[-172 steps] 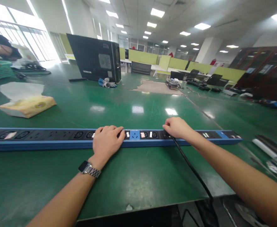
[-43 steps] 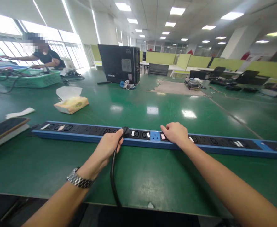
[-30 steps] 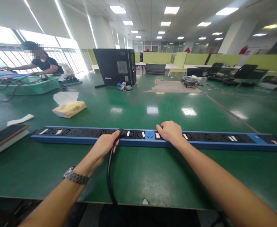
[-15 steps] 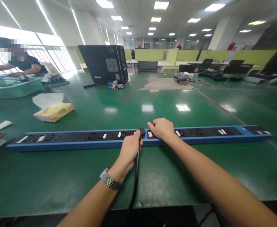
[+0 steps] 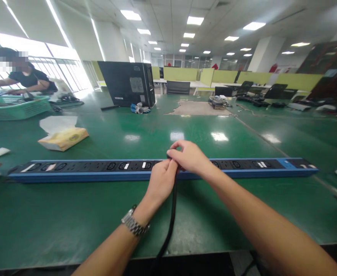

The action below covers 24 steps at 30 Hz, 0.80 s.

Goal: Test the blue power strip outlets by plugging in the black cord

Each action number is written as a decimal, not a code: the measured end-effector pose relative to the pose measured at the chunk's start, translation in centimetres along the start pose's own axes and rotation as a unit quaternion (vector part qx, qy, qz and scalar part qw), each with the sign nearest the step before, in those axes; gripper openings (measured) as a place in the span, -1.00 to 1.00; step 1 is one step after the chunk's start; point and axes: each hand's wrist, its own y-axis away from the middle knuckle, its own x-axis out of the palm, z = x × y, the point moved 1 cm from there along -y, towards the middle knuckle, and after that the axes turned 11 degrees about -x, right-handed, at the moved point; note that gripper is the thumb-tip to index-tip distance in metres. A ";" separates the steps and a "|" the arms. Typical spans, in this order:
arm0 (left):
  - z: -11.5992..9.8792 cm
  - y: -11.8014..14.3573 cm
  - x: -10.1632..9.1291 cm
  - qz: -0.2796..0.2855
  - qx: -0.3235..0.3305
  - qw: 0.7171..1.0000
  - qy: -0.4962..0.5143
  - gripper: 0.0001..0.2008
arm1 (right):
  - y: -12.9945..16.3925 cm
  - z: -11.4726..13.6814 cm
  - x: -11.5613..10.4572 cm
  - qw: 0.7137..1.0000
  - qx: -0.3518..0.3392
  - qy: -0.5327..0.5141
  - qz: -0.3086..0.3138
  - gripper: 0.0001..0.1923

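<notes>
A long blue power strip with a black face and several sockets lies across the table in front of me. My left hand, with a metal watch on the wrist, is closed around the plug end of a black power cord over the strip's middle. From there the cord hangs down past the table's front edge. My right hand touches the left one, its thumb and fingers curled together on the top of the plug. Both hands hide most of the plug and the sockets beneath it.
A tissue pack lies beyond the strip on the left. Farther back stand a black computer case, blue-and-white gloves and a green basket, with a person working behind it. The table's front edge runs close to me.
My right hand has moved left off the strip's face and closed at the plug beside my left hand. My left hand, with the plug, has shifted slightly right.
</notes>
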 end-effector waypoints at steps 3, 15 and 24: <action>-2.9 -0.7 -1.6 0.111 0.133 0.982 -0.070 -0.57 | -0.2 -0.4 -4.8 0.997 -0.012 0.064 -0.050 -0.62; 5.9 -4.7 -5.0 -0.028 0.135 0.848 -0.512 -0.49 | 2.3 -8.7 -3.3 0.952 0.034 0.241 0.188 -0.62; 5.7 -4.7 -4.4 -0.051 0.150 0.832 -0.531 -0.52 | 3.8 -8.1 -7.4 0.976 0.068 0.205 0.032 -0.66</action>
